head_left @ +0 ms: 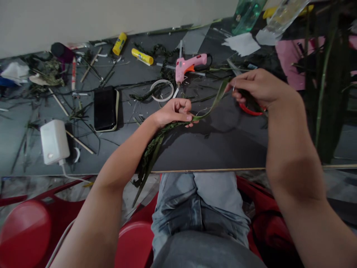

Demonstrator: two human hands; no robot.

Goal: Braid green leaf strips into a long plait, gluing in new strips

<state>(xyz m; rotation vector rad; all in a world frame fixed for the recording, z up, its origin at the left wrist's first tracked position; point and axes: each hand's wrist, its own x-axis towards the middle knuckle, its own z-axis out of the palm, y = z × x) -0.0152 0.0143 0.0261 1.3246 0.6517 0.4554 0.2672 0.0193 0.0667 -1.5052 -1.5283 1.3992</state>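
A long green leaf strip stretches between my two hands above the dark table. My left hand pinches its lower end, where it meets a bundle of twisted green leaves that hangs under my left forearm and over the table's front edge. My right hand is closed on the strip's upper end, with its fingertips together. Red-handled scissors are at my right hand, their handle below the palm; whether the fingers hold them too is unclear. Behind my left hand lies a roll of tape.
A pink glue gun rests beyond my hands, near two yellow glue sticks. To the left are a black phone, a white power adapter and scattered sticks. Wide dark leaves and a green bottle are at the right.
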